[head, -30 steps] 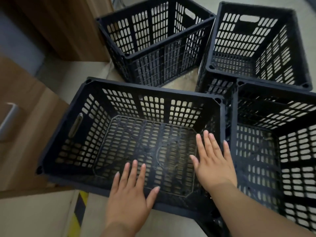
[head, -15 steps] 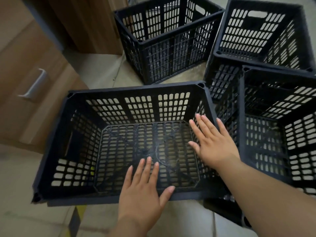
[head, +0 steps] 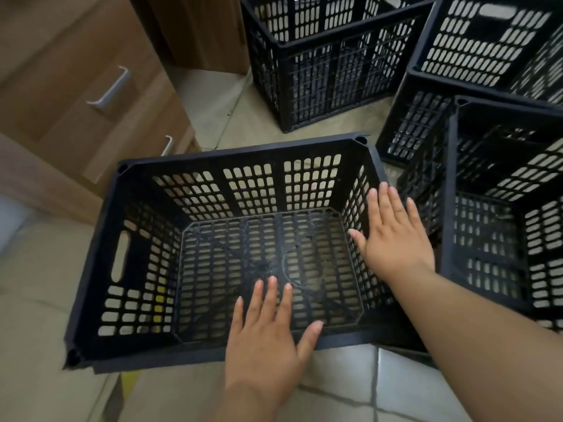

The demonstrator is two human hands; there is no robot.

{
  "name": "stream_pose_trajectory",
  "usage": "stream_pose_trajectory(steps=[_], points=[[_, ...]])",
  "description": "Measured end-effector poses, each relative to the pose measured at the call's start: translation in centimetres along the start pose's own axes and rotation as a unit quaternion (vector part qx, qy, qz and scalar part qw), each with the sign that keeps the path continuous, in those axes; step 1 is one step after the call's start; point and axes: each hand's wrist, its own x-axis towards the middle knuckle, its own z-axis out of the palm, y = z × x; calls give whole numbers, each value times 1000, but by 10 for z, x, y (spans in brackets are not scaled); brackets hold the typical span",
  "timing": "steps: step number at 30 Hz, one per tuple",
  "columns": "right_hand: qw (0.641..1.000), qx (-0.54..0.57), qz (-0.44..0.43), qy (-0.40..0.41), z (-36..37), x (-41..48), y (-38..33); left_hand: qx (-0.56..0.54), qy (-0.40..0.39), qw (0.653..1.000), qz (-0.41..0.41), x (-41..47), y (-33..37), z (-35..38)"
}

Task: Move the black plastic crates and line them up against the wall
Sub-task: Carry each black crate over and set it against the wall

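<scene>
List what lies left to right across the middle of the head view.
Wooden drawer unit → near crate → left hand → right hand → right-side crate.

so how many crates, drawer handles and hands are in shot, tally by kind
black plastic crates: 4 (nearest, back middle, back right, right)
drawer handles: 2 (upper, lower)
hands: 2 (left hand, right hand)
total: 8

Black slotted-grid crate (head: 213, 239); brown woodgrain cabinet (head: 76, 86); beige floor tiles (head: 350, 385).
</scene>
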Motion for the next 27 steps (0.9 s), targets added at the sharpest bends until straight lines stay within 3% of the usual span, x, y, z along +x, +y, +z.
stream_pose_trajectory(steps=[11, 19, 27], points=[[999, -7, -45, 27, 3, -2, -2, -25, 21, 999, -12, 4, -10, -3], [1000, 12, 6, 16, -3, 17, -9, 127, 136, 982, -42, 56, -123, -47], [989, 20, 10, 144, 10, 47, -17, 187, 199, 955, -119, 81, -233, -79]])
